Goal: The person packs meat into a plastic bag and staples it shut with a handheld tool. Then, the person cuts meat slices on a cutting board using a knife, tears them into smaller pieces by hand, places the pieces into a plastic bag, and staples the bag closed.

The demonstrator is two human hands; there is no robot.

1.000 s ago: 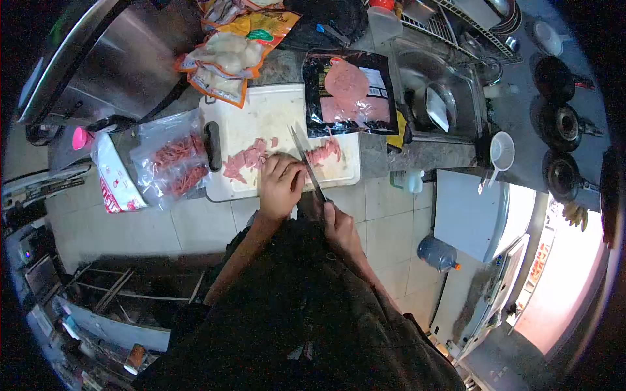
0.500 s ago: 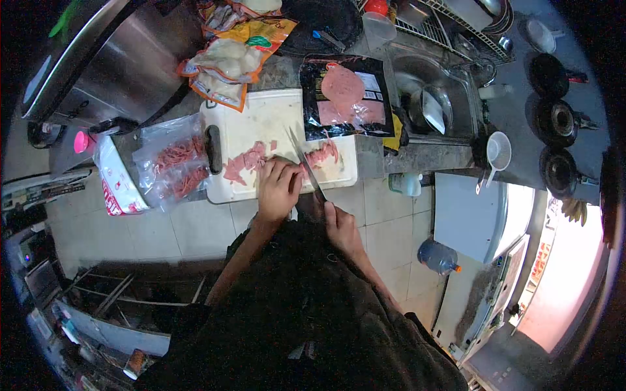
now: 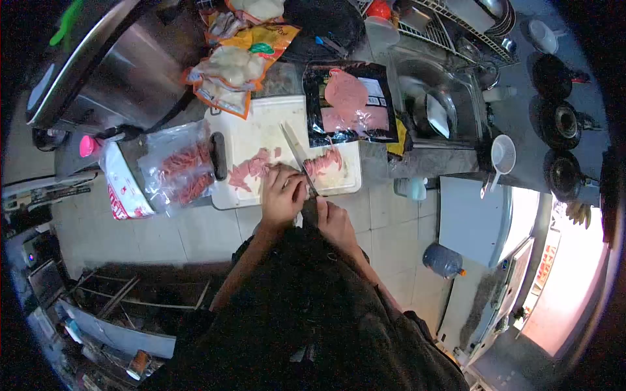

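Observation:
A white cutting board (image 3: 257,120) lies on the counter with pieces of pink sliced ham (image 3: 251,169) on its front half. More cut strips of ham (image 3: 329,159) lie to the right of the knife. My left hand (image 3: 280,195) is at the board's front edge, fingers curled and pressed down on ham that they mostly hide. In my right hand (image 3: 336,225) is the handle of a long kitchen knife (image 3: 295,146). Its blade slants up and left across the board, right beside my left fingertips.
An opened black pack of round ham slices (image 3: 345,91) overlaps the board's back right corner. Left of the board are a clear bag of shredded meat (image 3: 186,166) and a white-and-red packet (image 3: 124,186). Orange bags (image 3: 228,72) lie behind, a metal sink (image 3: 469,104) to the right.
The knife's tip has swung left, and my right hand has come closer to my left hand. My left hand stays on the ham. The whole view has shifted slightly.

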